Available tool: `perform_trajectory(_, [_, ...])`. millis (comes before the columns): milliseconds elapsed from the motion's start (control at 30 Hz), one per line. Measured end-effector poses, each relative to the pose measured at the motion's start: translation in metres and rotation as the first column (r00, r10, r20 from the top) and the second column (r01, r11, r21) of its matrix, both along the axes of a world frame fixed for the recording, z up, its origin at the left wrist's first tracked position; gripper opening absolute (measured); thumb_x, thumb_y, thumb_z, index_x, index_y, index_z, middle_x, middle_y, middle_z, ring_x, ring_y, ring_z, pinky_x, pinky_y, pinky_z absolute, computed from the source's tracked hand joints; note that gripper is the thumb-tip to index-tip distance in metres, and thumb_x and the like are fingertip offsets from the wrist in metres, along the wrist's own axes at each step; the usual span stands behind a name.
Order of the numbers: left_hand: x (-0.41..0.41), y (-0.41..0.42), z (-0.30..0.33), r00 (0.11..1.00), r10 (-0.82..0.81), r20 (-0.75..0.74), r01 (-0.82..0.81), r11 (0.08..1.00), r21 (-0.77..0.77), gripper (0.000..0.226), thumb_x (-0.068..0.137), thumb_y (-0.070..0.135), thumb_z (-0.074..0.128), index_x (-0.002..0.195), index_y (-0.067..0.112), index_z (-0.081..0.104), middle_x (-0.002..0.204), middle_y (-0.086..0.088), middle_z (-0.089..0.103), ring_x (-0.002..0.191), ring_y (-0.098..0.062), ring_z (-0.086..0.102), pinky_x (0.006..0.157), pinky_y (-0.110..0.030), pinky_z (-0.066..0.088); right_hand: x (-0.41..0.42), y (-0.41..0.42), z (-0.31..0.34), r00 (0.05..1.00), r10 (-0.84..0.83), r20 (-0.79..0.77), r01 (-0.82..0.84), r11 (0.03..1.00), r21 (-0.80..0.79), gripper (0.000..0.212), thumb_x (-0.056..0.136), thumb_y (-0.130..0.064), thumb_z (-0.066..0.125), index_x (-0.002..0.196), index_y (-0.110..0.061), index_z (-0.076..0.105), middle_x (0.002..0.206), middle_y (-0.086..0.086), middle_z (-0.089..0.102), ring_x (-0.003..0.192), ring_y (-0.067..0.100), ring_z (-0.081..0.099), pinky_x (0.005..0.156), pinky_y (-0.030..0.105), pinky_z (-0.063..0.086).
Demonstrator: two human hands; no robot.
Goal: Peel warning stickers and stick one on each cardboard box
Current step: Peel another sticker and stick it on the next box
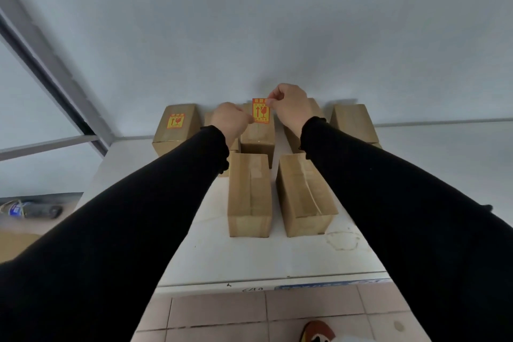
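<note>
- Head view: the sticker (261, 110) hangs between both hands, above a back-row box (257, 138) near the bench's (211, 247) far edge.
- Right hand (288, 108) pinches its top corner; left hand (230, 119) pinches its lower left edge.

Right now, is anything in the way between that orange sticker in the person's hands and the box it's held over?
Nothing visible. Both hands, left hand and right hand, pinch the sticker above the back middle box. The box's top below the sticker shows bare cardboard and tape.
</note>
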State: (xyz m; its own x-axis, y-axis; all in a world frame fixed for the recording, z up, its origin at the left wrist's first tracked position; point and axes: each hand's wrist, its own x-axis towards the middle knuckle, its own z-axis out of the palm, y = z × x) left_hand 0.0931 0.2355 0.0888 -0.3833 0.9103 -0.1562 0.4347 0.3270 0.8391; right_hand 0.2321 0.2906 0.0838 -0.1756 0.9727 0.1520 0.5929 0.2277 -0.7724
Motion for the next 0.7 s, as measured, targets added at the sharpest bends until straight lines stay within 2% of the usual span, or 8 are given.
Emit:
perform_trajectory(100, [0.001, 0.01, -0.01, 1.0, -0.003, -0.031, 0.002, 1.0, -0.03, 0.01, 0.094, 0.018, 0.067, 0.087, 0.01, 0.064, 0.08, -0.002, 0.062, 0.068, -0.011, 0.056, 0.054, -0.022, 0.043, -0.005, 0.013, -0.014, 1.0, -0.008, 0.03, 0.008, 1.0, -0.016, 0.005, 0.098, -0.023, 0.061, 0.098, -0.019, 0.064, 0.097, -0.005, 0.065, 0.092, 0.012, 0.062, 0.073, 0.021, 0.048])
perform_trajectory(233, [-0.002, 0.021, -0.021, 1.0, 0.018, -0.019, -0.019, 0.998, -0.065, 0.012, 0.094, 0.016, 0.066, 0.084, 0.008, 0.066, 0.077, -0.006, 0.064, 0.064, -0.015, 0.058, 0.057, -0.025, 0.048, -0.009, 0.022, -0.025, 0.999, -0.001, 0.046, 0.001, 1.0, 0.0, 0.006, 0.098, -0.022, 0.062, 0.099, -0.017, 0.064, 0.096, -0.005, 0.063, 0.09, 0.012, 0.059, 0.063, 0.015, 0.039])
perform_trajectory(400, [-0.005, 0.03, -0.029, 0.999, 0.049, 0.024, -0.046, 0.993, -0.111, 0.015, 0.097, 0.011, 0.061, 0.086, 0.004, 0.068, 0.07, -0.008, 0.066, 0.051, -0.012, 0.057, 0.045, -0.019, 0.046, -0.013, 0.032, -0.038, 0.996, -0.001, 0.084, 0.001, 1.0, 0.004, 0.005, 0.097, -0.022, 0.063, 0.094, -0.018, 0.062, 0.094, -0.006, 0.062, 0.086, 0.01, 0.057, 0.065, 0.018, 0.042])
perform_trajectory(433, [-0.006, 0.032, -0.03, 0.999, 0.041, 0.01, -0.04, 0.993, -0.112, 0.015, 0.096, 0.011, 0.061, 0.084, 0.005, 0.068, 0.069, -0.008, 0.067, 0.052, -0.013, 0.058, 0.047, -0.02, 0.049, -0.014, 0.033, -0.039, 0.997, -0.006, 0.082, 0.006, 1.0, 0.007, 0.005, 0.097, -0.022, 0.064, 0.093, -0.018, 0.062, 0.093, -0.006, 0.062, 0.086, 0.01, 0.057, 0.068, 0.019, 0.045])
perform_trajectory(567, [-0.007, 0.037, -0.034, 0.994, -0.02, -0.108, 0.008, 0.994, -0.11, 0.017, 0.092, 0.015, 0.066, 0.082, 0.002, 0.073, 0.077, -0.012, 0.072, 0.067, -0.02, 0.063, 0.079, -0.036, 0.06, -0.016, 0.037, -0.043, 0.995, -0.01, 0.095, 0.009, 1.0, 0.014, 0.007, 0.097, -0.021, 0.064, 0.091, -0.019, 0.061, 0.095, -0.005, 0.063, 0.088, 0.012, 0.06, 0.07, 0.02, 0.045])
perform_trajectory(700, [-0.01, 0.039, -0.037, 0.985, -0.05, -0.168, 0.031, 0.993, -0.112, 0.022, 0.092, 0.017, 0.065, 0.083, 0.0, 0.075, 0.072, -0.01, 0.071, 0.064, -0.02, 0.062, 0.079, -0.037, 0.06, -0.02, 0.038, -0.045, 0.994, -0.007, 0.109, 0.005, 1.0, 0.021, 0.011, 0.096, -0.02, 0.064, 0.087, -0.021, 0.059, 0.098, -0.002, 0.067, 0.092, 0.014, 0.062, 0.078, 0.027, 0.051])
